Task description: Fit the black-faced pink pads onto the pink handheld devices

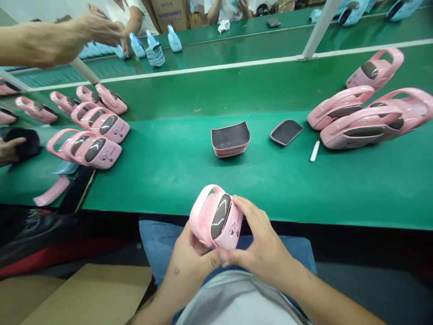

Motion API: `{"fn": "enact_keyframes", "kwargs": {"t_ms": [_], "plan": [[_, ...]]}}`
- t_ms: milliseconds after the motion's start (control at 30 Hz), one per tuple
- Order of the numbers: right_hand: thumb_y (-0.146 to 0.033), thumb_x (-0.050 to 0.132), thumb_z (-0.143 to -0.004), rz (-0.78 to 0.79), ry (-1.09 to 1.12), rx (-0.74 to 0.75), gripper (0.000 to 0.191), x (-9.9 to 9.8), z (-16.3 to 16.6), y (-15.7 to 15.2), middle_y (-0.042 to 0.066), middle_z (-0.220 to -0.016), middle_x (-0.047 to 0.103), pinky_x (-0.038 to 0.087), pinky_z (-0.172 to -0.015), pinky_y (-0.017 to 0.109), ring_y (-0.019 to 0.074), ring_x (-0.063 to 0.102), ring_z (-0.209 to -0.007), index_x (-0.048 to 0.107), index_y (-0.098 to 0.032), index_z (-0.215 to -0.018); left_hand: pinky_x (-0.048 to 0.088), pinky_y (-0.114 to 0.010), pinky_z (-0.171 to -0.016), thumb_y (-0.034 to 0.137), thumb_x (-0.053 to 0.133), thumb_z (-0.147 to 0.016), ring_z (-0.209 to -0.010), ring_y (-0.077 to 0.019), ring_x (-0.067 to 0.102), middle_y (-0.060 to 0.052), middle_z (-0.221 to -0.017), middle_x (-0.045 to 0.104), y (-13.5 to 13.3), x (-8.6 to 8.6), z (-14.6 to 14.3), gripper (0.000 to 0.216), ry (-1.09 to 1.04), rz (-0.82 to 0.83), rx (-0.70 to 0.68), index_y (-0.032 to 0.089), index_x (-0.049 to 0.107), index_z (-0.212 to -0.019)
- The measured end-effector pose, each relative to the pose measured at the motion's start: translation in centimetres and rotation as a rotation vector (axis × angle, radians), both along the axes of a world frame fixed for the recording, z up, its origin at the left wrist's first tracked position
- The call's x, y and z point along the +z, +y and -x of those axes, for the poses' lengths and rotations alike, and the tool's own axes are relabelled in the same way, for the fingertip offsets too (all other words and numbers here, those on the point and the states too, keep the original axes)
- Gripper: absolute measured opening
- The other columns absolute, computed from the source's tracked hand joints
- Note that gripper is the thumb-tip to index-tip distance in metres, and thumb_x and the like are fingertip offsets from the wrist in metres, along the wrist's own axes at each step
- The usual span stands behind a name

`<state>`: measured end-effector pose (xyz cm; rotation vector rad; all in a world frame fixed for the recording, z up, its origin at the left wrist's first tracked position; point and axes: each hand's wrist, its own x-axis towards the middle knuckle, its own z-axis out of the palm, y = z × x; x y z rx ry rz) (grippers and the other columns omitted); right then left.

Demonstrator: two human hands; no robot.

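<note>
I hold a pink handled case [216, 217] with a dark oval panel over my lap, just below the green table's front edge [270, 216]. My left hand [189, 255] grips it from underneath on the left. My right hand [260, 241] wraps its right side, fingers curled on its top and thumb pressed at its lower edge. A small stack of dark curved panels with pink rims [230, 138] sits on the table ahead of me. A single such panel [286, 132] lies to its right, beside a white pen-like tool [315, 150].
Several finished pink cases [98, 144] lie at the left and more pink cases [365, 122] at the right. Blue cases [155, 49] stand on the far belt. Another person's arm [50, 40] reaches across at top left; another person's hand [10, 149] holds something dark at the left edge. Cardboard [88, 293] lies by my knee.
</note>
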<state>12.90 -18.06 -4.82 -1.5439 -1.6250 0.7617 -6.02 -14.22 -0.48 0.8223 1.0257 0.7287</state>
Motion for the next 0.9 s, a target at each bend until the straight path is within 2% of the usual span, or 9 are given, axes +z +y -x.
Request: {"fn": "enact_keyframes", "kwargs": {"t_ms": [167, 267, 433, 567, 633, 733, 833, 900], "plan": [[-0.068, 0.088, -0.069, -0.006, 0.001, -0.022, 0.11, 0.3, -0.2, 0.3, 0.017, -0.154, 0.054, 0.052, -0.108, 0.059, 0.0422, 0.058, -0.137, 0.032, -0.031, -0.157, 0.058, -0.048, -0.106, 0.032, 0.099, -0.063, -0.13, -0.0388, 0.065, -0.015, -0.144, 0.066, 0.4, 0.0, -0.6, 0.097, 0.066, -0.045, -0.026, 0.025, 0.053, -0.148], [-0.065, 0.089, -0.068, -0.074, -0.031, -0.034, 0.111, -0.1, -0.1, 0.5, 0.018, -0.15, 0.057, 0.053, -0.105, 0.058, 0.042, 0.061, -0.133, 0.033, -0.029, -0.157, 0.058, -0.049, -0.107, 0.03, 0.098, -0.063, -0.13, -0.038, 0.065, -0.013, -0.143, 0.067, 0.6, -0.3, -0.7, 0.094, 0.101, -0.079, -0.024, 0.025, 0.055, -0.147], [-0.061, 0.09, -0.07, -0.275, -0.131, -0.034, 0.115, -1.3, 0.0, 0.7, 0.023, -0.148, 0.059, 0.051, -0.106, 0.062, 0.0445, 0.062, -0.131, 0.03, -0.024, -0.161, 0.059, -0.045, -0.105, 0.024, 0.09, -0.073, -0.129, -0.0349, 0.067, -0.011, -0.144, 0.066, 0.7, -0.2, -0.6, 0.089, 0.232, -0.121, -0.068, 0.028, 0.05, -0.153], [-0.055, 0.087, -0.077, -0.305, -0.149, -0.037, 0.111, -1.4, 0.1, 0.4, 0.024, -0.151, 0.057, 0.051, -0.107, 0.061, 0.0437, 0.059, -0.135, 0.026, -0.022, -0.165, 0.054, -0.048, -0.111, 0.023, 0.084, -0.08, -0.133, -0.0353, 0.063, -0.013, -0.151, 0.059, 0.9, 0.5, -0.8, 0.089, 0.288, -0.191, -0.11, 0.027, 0.042, -0.158], [-0.053, 0.086, -0.079, -0.301, -0.151, -0.057, 0.11, -1.3, 0.3, 0.4, 0.023, -0.152, 0.056, 0.05, -0.108, 0.061, 0.0434, 0.058, -0.137, 0.026, -0.023, -0.165, 0.049, -0.051, -0.117, 0.02, 0.082, -0.08, -0.137, -0.036, 0.059, -0.012, -0.152, 0.058, 1.1, 0.8, -1.1, 0.087, 0.307, -0.242, -0.103, 0.027, 0.043, -0.158], [-0.051, 0.083, -0.082, -0.326, -0.159, -0.094, 0.106, -1.1, 0.6, 0.7, 0.023, -0.153, 0.054, 0.049, -0.108, 0.063, 0.0443, 0.056, -0.138, 0.025, -0.023, -0.166, 0.044, -0.054, -0.121, 0.016, 0.086, -0.073, -0.141, -0.0385, 0.054, -0.012, -0.152, 0.058, 1.7, 1.0, -1.5, 0.092, 0.309, -0.313, -0.074, 0.026, 0.047, -0.155], [-0.052, 0.083, -0.081, -0.368, -0.145, -0.097, 0.106, -0.9, 0.1, 1.7, 0.024, -0.153, 0.052, 0.048, -0.109, 0.065, 0.0449, 0.053, -0.14, 0.025, -0.025, -0.166, 0.049, -0.054, -0.116, 0.016, 0.091, -0.067, -0.138, -0.0394, 0.057, -0.013, -0.147, 0.061, 2.8, 0.9, -1.9, 0.099, 0.26, -0.302, -0.072, 0.025, 0.047, -0.154], [-0.053, 0.087, -0.077, -0.31, -0.078, -0.042, 0.106, -0.7, -1.1, 2.6, 0.021, -0.154, 0.05, 0.047, -0.113, 0.064, 0.043, 0.051, -0.142, 0.03, -0.027, -0.163, 0.051, -0.051, -0.113, 0.022, 0.091, -0.071, -0.137, -0.0383, 0.059, -0.013, -0.147, 0.062, 3.8, 0.4, -1.9, 0.093, 0.172, -0.278, -0.094, 0.024, 0.047, -0.153]]}}
